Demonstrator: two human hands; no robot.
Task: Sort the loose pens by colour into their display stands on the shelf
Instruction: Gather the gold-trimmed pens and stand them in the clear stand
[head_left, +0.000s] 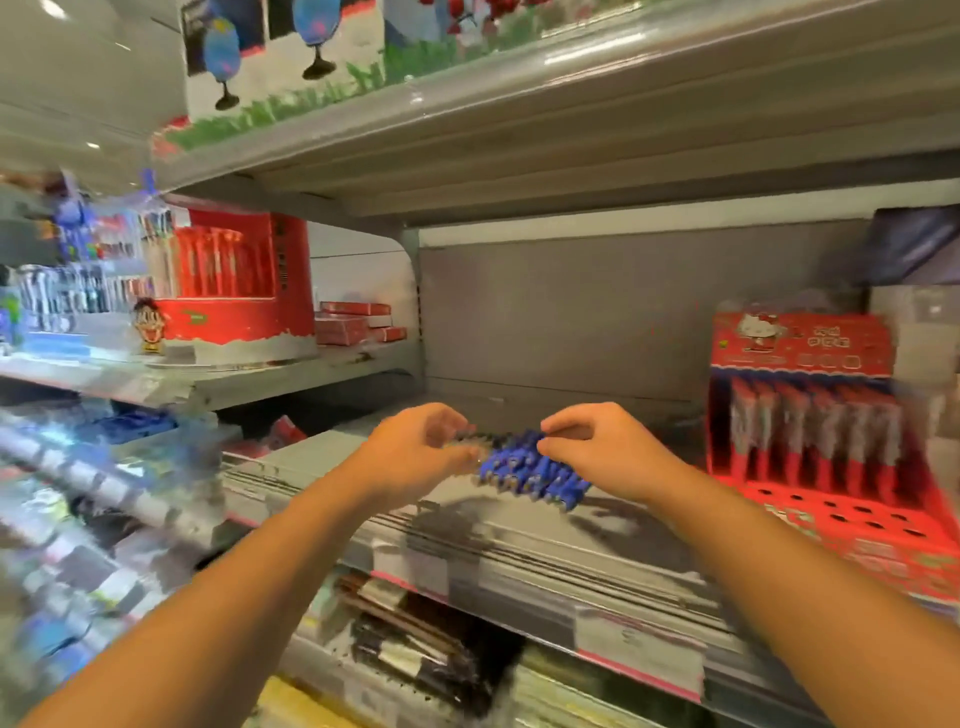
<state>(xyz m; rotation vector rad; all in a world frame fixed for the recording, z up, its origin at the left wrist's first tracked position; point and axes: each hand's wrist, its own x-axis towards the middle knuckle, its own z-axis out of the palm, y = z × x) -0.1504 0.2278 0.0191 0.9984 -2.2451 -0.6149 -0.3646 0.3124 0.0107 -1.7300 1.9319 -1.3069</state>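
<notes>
A bundle of blue-capped pens (524, 467) lies just above the grey shelf (545, 525), held between both hands. My left hand (421, 452) grips the clear barrel ends on the left. The blue cap ends are pinched by my right hand (597, 447). On the shelf's right end stands a red display stand (810, 415) with red pens upright in its back rows and several vacant holes in its red front tier (857, 514). The picture is motion-blurred.
A second red stand (234, 291) with red pens sits on the neighbouring shelf at left, with small red boxes (358, 322) beside it. More stationery hangs at far left. Dark pens lie on the shelf below (415, 644). An upper shelf (519, 104) overhangs.
</notes>
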